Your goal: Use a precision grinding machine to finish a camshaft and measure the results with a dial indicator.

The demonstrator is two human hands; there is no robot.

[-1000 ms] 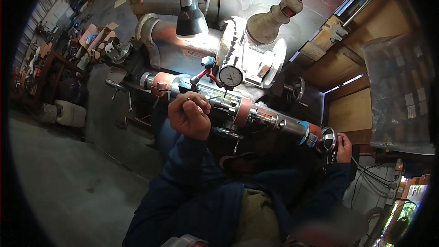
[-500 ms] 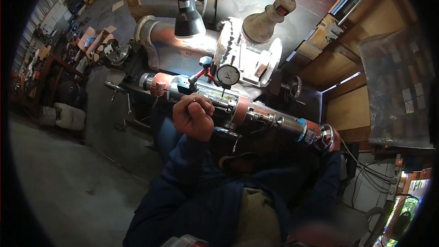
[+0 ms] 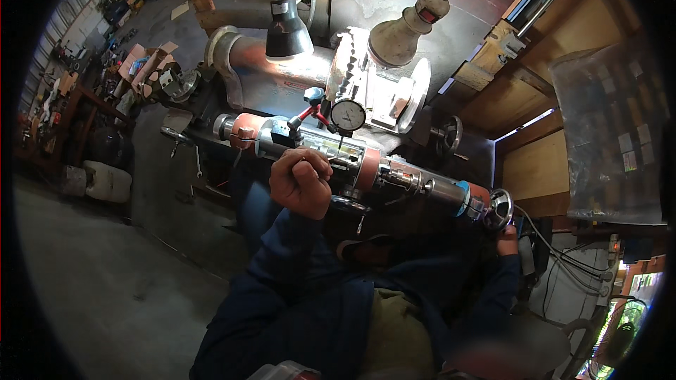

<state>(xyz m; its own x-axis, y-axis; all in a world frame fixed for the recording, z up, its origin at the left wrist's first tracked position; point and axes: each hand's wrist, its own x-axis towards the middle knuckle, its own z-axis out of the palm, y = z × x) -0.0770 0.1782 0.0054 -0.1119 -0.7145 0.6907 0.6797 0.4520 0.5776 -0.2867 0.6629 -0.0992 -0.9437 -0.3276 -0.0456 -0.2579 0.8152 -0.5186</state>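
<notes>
A long bench machine with a steel shaft and red-brown collars crosses in front of me. My left hand (image 3: 301, 184) is closed, its fingers curled in a pinch right in front of the machine's middle; whatever they hold is hidden. Just above it a round dial indicator (image 3: 348, 115) hangs from a red-jointed arm (image 3: 313, 109), its thin stem pointing down to the shaft. On the right, my right hand (image 3: 507, 239) grips the lower rim of a chrome handwheel (image 3: 499, 209) at the machine's end; its fingers are partly hidden.
A black lamp (image 3: 287, 32) and a beige lamp (image 3: 398, 36) light the machine from behind. A second handwheel (image 3: 345, 204) with a crank handle sits below the shaft. Wrenches lie at the left end, and a plastic-covered shelf (image 3: 605, 134) stands at right.
My right hand has moved from the right side of the handwheel down to its lower rim. My left hand stays nearly in place, and the view has shifted slightly.
</notes>
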